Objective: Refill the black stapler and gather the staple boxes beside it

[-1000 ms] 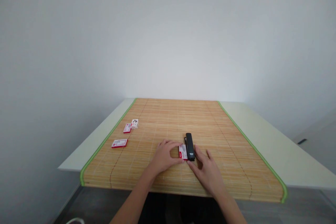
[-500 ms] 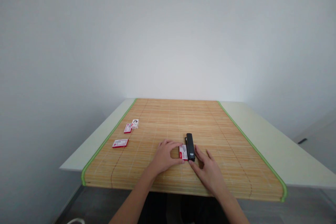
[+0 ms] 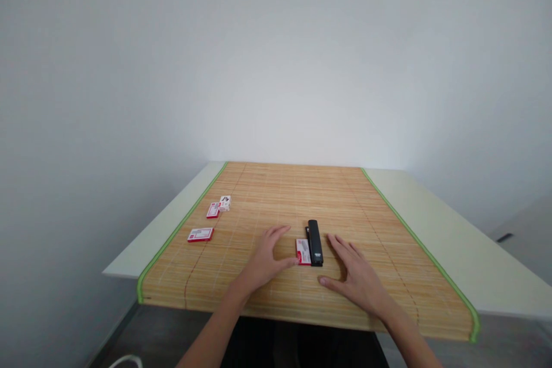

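A black stapler (image 3: 315, 243) lies lengthwise on the bamboo mat in front of me. Right against its left side is a small red and white box (image 3: 303, 252), lying flat. My left hand (image 3: 266, 256) is left of that box, fingers apart, its thumb tip close to the box's lower left edge; whether they touch I cannot tell. To the right of the stapler, my right hand (image 3: 356, 273) has its thumb and fingers spread and holds nothing.
On the mat's left side lie a flat red and white box (image 3: 200, 234), another such box (image 3: 213, 210) and a small white box (image 3: 225, 203) touching it. The green-edged bamboo mat (image 3: 293, 190) covers the middle of a white table (image 3: 435, 218) against a wall.
Both hands have let go and drawn apart, the left one leftward from the box, the right one rightward from the stapler. Stapler and box stay side by side; the view has shifted slightly.
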{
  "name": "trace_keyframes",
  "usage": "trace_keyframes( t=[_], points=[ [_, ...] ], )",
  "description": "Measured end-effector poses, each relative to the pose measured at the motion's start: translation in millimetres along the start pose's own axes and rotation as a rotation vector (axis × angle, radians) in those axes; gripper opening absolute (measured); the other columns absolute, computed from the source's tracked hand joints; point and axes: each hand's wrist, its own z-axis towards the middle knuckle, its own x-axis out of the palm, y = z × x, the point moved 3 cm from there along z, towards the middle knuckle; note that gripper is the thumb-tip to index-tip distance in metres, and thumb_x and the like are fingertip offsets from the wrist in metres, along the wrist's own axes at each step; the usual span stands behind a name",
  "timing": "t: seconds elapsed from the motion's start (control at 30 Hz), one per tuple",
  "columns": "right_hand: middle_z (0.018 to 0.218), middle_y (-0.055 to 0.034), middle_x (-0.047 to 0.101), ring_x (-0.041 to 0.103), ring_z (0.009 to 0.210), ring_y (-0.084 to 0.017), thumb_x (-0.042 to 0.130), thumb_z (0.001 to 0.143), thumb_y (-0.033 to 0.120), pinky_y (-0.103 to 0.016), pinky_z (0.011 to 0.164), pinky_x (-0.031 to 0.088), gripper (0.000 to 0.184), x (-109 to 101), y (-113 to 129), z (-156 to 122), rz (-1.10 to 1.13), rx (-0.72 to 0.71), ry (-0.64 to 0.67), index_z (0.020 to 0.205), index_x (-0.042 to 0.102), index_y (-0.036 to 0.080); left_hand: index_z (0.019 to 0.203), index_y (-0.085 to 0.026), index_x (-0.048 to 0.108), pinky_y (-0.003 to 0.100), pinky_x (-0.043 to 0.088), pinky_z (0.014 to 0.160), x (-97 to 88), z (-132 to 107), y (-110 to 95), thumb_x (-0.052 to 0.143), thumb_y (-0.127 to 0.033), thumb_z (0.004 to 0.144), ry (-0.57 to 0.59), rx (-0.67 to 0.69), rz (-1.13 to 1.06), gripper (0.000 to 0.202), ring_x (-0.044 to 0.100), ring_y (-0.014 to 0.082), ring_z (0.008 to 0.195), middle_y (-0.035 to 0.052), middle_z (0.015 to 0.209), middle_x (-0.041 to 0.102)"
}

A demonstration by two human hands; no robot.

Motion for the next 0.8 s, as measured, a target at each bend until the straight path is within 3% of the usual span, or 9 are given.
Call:
trace_keyframes(
  t=[0.1, 0.17, 0.23, 0.3, 0.37, 0.47, 0.57, 0.67, 0.8],
  points=[
    [0.165, -0.0052, 0.033, 0.028, 0.153, -0.032, 0.065, 0.084, 0.07, -0.055, 0.126, 0.021, 0.104, 3.3, 1.3, -0.5, -0.031, -0.007, -0.004, 0.164, 0.012, 0.03, 0.142, -0.031, 0.054, 0.044, 0.034, 0.117, -42.2, -21.7, 27.7, 0.065, -0.046, 0.092, -0.184, -0.098, 0.231, 0.054, 0.046, 0.0276, 0.134, 0.0062, 0.144, 0.052],
    [0.165, -0.0052, 0.033, 0.029, 0.153, -0.032, 0.065, 0.084, 0.071, -0.055, 0.126, 0.022, 0.104, 4.9, 2.0, -0.3, -0.043, -0.011, -0.008, 0.164, 0.012, 0.03, 0.133, -0.024, 0.059, 0.051, 0.033, 0.114, -79.7, -41.8, 51.7, 0.062, -0.052, 0.09, -0.404, -0.312, 0.489, 0.051, 0.048, 0.0333, 0.128, 0.0111, 0.136, 0.054],
    [0.164, -0.0052, 0.034, 0.029, 0.152, -0.032, 0.064, 0.084, 0.071, -0.056, 0.125, 0.022, 0.104, 5.8, 1.9, 0.3, -0.052, -0.013, -0.013, 0.164, 0.012, 0.031, 0.135, -0.017, 0.055, 0.056, 0.035, 0.107, -111.9, -61.5, 73.3, 0.06, -0.061, 0.086, -0.567, -0.56, 0.699, 0.066, 0.046, 0.0402, 0.125, 0.0179, 0.133, 0.052],
    [0.164, -0.0054, 0.036, 0.03, 0.152, -0.032, 0.064, 0.084, 0.071, -0.056, 0.125, 0.022, 0.103, 6.0, 1.6, 1.0, -0.059, -0.016, -0.019, 0.164, 0.012, 0.031, 0.136, -0.012, 0.052, 0.057, 0.038, 0.101, -132.1, -74.4, 90.6, 0.058, -0.071, 0.081, -0.605, -0.737, 0.802, 0.081, 0.046, 0.0439, 0.123, 0.0221, 0.131, 0.052],
    [0.163, -0.0055, 0.037, 0.031, 0.152, -0.032, 0.064, 0.084, 0.07, -0.056, 0.125, 0.023, 0.103, 5.7, 1.6, 1.3, -0.063, -0.019, -0.024, 0.164, 0.012, 0.031, 0.132, -0.011, 0.053, 0.057, 0.04, 0.097, -140.9, -78.7, 104.3, 0.056, -0.077, 0.077, -0.546, -0.825, 0.808, 0.086, 0.048, 0.045, 0.12, 0.0225, 0.126, 0.055],
    [0.163, -0.0053, 0.037, 0.031, 0.151, -0.032, 0.063, 0.084, 0.07, -0.056, 0.124, 0.024, 0.103, 5.1, 2.8, 1.2, -0.067, -0.026, -0.025, 0.164, 0.012, 0.031, 0.126, -0.014, 0.058, 0.057, 0.041, 0.097, -142.4, -73.5, 114.1, 0.055, -0.075, 0.079, -0.46, -0.801, 0.723, 0.077, 0.051, 0.0435, 0.118, 0.0199, 0.121, 0.059],
    [0.163, -0.0049, 0.037, 0.031, 0.151, -0.032, 0.062, 0.085, 0.071, -0.056, 0.124, 0.024, 0.102, 5.7, 3.7, 0.8, -0.076, -0.026, -0.03, 0.164, 0.012, 0.031, 0.127, -0.016, 0.058, 0.05, 0.042, 0.103, -133.7, -58.8, 103.1, 0.063, -0.063, 0.08, -0.382, -0.574, 0.509, 0.066, 0.055, 0.0364, 0.118, 0.0154, 0.125, 0.061],
    [0.163, -0.0048, 0.036, 0.032, 0.151, -0.032, 0.061, 0.085, 0.072, -0.056, 0.125, 0.023, 0.101, 7.4, 3.3, 0.6, -0.093, -0.026, -0.043, 0.164, 0.013, 0.031, 0.137, -0.021, 0.054, 0.042, 0.047, 0.099, -109.6, -39.9, 68.6, 0.072, -0.051, 0.079, -0.216, -0.325, 0.194, 0.068, 0.06, 0.0281, 0.11, 0.0105, 0.131, 0.061],
    [0.164, -0.0031, 0.035, 0.03, 0.152, -0.032, 0.058, 0.087, 0.073, -0.056, 0.125, 0.023, 0.097, 7.3, 4.6, 0.6, -0.103, -0.046, -0.031, 0.163, 0.015, 0.032, 0.135, -0.031, 0.058, 0.039, 0.049, 0.098, -58.9, -13.3, 10.1, 0.078, -0.04, 0.081, 0.0, -0.108, -0.052, 0.059, 0.061, 0.0232, 0.108, 0.0047, 0.129, 0.063]
  ],
)
